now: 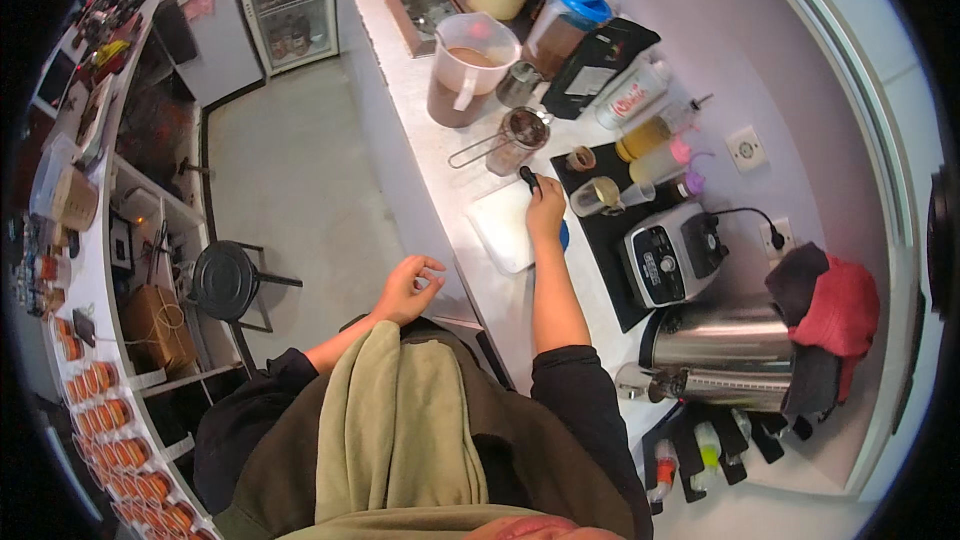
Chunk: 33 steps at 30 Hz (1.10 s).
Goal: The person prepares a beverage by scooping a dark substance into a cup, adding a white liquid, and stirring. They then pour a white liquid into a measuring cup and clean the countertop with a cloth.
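Note:
My right hand (546, 206) is closed on a small black handle (529, 180) over the white counter; what the handle belongs to is hidden. Beneath and beside that hand lies a white board or tray (504, 226), with a bit of blue showing past the wrist. Just beyond the hand, a wire-handled strainer (527, 127) with dark contents rests on a clear jug (507, 157). My left hand (409, 289) hangs in front of my body, off the counter's edge, fingers loosely bent and holding nothing. A large plastic pitcher (463, 94) of brown liquid stands farther back.
On a black mat to the right stand a glass measuring cup (596, 196), squeeze bottles (643, 139) and a blender base (671, 255). Nearer is a steel urn (724, 352) with cloths on it. A blue-lidded pitcher (562, 22) stands at the back, a black stool (225, 281) to the left.

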Tool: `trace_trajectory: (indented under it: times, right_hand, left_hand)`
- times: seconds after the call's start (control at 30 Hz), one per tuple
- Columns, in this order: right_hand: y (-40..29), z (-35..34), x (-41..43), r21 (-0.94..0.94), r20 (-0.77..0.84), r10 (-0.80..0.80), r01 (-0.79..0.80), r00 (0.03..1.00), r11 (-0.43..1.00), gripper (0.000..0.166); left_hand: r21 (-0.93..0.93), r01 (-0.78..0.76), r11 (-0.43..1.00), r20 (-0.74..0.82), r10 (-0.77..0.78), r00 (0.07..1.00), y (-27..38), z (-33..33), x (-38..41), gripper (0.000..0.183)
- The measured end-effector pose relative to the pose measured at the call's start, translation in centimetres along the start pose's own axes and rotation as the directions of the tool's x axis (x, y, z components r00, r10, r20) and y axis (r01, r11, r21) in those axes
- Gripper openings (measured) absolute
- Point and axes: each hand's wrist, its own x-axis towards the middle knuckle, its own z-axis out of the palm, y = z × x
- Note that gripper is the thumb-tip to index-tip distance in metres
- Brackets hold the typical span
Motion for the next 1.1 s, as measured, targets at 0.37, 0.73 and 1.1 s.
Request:
trace_trajectory:
  times: [0.37,0.73,1.1]
  right_hand:
    - [1.1,0.6,0.7,0.017,0.049,-0.152,0.151,0.987,0.988,0.038]
    - [-5.3,-4.5,-13.0,0.208,0.232,-0.088,0.039,0.969,0.977,0.041]
    - [-4.4,-10.5,-21.3,-0.474,0.138,0.068,0.005,0.988,0.881,0.037]
  left_hand:
    - [0.022,0.038,0.999,0.039,-0.038,0.999,1.2,-1.3,0.3,0.020]
    - [-0.465,0.216,0.859,0.010,-0.239,0.971,-3.8,3.5,6.3,0.036]
    - [-0.368,0.075,0.927,-0.135,-0.133,0.982,-6.3,8.1,10.5,0.055]
